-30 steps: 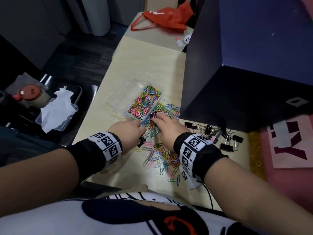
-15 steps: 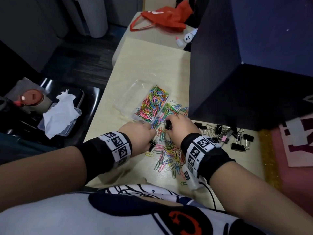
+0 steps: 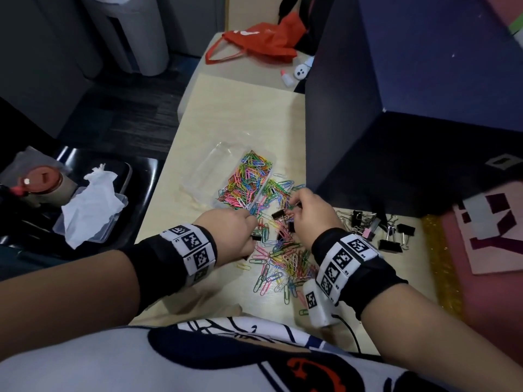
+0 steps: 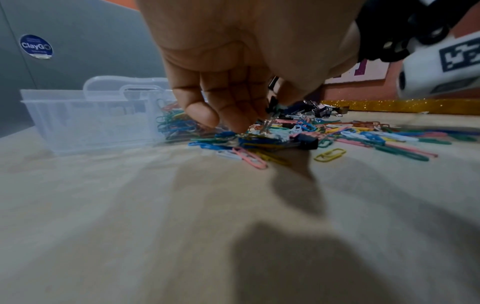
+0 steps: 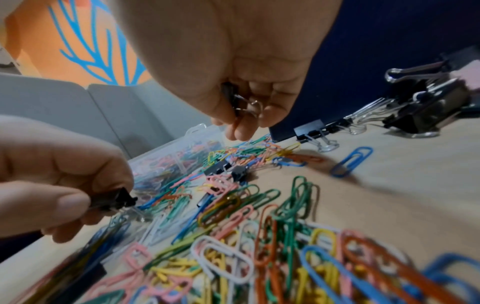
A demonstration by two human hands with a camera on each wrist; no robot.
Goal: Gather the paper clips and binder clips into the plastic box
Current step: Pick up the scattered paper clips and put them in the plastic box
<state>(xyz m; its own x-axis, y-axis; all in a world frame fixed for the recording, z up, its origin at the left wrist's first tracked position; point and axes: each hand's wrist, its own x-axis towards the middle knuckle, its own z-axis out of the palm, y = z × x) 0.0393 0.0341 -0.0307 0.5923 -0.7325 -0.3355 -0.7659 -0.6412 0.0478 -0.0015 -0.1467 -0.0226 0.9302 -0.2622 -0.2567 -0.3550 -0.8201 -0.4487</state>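
Pinching a black binder clip (image 5: 114, 200), our left hand (image 3: 229, 233) hovers over the loose paper clips (image 3: 283, 258). Just beyond, the plastic box (image 3: 209, 168) holds more clips. Our right hand (image 3: 311, 210) grips a second binder clip (image 5: 233, 98); other binder clips (image 3: 387, 236) lie to its right.

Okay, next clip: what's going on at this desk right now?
A person is sorting clips on a wooden table. The left hand pinches a small black binder clip, and the right hand grips another black binder clip in its curled fingers. The clear plastic box already holds many coloured paper clips, but a big loose pile of paper clips lies on the table between the wrists, and a group of binder clips sits further right.
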